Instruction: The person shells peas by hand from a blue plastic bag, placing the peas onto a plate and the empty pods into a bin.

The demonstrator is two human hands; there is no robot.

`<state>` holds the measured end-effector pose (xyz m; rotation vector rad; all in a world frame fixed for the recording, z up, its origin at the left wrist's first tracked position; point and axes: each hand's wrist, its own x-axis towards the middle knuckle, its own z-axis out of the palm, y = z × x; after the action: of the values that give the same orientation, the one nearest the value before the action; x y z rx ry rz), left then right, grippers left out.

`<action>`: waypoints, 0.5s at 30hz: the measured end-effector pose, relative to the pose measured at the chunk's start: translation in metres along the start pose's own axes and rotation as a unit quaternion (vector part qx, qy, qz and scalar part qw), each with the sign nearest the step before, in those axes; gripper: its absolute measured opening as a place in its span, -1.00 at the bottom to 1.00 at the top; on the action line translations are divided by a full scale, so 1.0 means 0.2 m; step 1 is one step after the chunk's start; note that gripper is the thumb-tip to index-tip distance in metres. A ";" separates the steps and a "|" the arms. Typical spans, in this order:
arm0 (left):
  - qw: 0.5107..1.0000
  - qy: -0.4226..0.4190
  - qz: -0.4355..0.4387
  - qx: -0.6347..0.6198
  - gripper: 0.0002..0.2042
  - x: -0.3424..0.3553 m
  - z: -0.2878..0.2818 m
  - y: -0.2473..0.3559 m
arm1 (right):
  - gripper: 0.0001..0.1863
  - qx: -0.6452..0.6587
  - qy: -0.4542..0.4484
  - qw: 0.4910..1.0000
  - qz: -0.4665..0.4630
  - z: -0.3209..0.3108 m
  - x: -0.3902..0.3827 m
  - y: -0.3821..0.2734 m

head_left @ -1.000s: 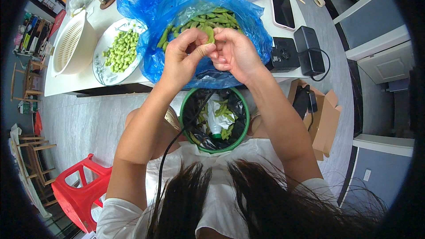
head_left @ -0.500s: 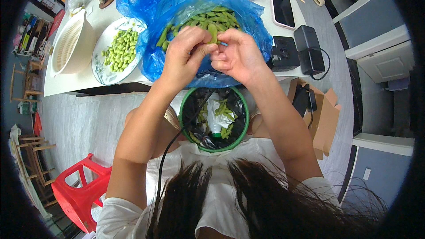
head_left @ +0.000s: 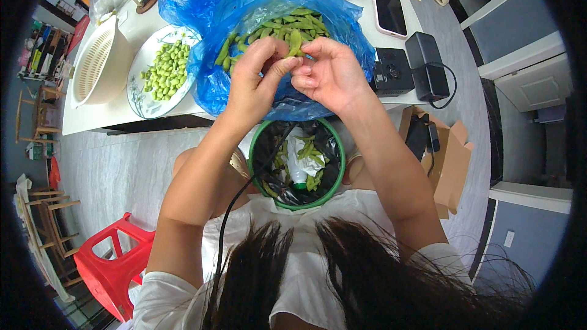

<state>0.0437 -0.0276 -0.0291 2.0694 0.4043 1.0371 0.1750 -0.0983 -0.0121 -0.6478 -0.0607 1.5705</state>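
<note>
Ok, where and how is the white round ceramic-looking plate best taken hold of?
Likely by the near-left rim of the white round plate, coming from the near side: that stretch is bare, while the crumpled blue plastic bag crowds its right edge. Keep it level, since shelled green beans are heaped on it.

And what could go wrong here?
Maybe two things. The left hand pinches a green pod, with the right hand close against it, so a bean might pop out and perhaps fall into the green-rimmed bin just below. Also, the plate of shelled beans sits near the table's front edge, so a bump could spill them.
</note>
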 end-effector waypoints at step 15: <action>0.996 0.025 -0.074 -0.052 -0.89 -0.01 -0.02 0.09 | -0.91 -0.057 -0.058 0.997 0.011 0.00 -0.01 0.00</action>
<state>0.0383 -0.0374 -0.0153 1.8938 0.5115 1.0018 0.1747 -0.1002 -0.0118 -0.6467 -0.2319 1.6345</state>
